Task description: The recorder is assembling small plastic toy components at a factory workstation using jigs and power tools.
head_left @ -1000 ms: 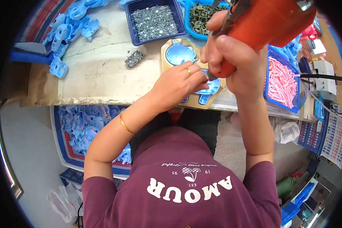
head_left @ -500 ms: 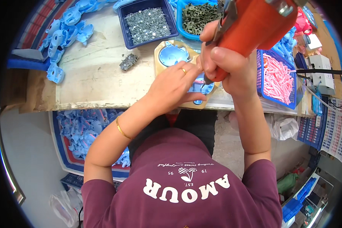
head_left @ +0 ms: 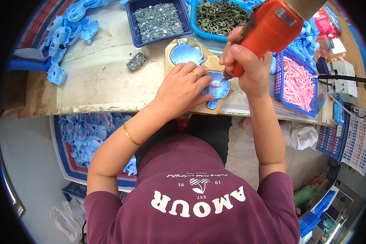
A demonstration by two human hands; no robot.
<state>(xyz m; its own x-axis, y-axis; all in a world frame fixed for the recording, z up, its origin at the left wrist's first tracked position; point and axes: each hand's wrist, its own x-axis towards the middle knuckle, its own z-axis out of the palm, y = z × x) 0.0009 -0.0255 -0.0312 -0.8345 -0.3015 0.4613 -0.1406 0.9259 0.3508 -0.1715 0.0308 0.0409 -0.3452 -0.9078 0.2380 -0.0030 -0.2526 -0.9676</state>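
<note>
In the head view, my right hand is wrapped round an orange power driver at upper right of centre, its bit slanting down-left onto a blue shell. That shell sits in a tan fixture just right of centre in the upper half of the frame, with a pink strip inside it. My left hand lies over the fixture's left side, thumb spread away from bent fingers; I cannot tell whether it pinches the shell or only presses.

To work this well, I'd bring the driver in line with the hole before adding pressure, since a slanted bit could slip or mark the plastic. I'd keep the left fingertips clear of the bit, brace the shell evenly, and watch that the pink strip isn't snagged. The bit's exact contact point is too small to judge.
</note>
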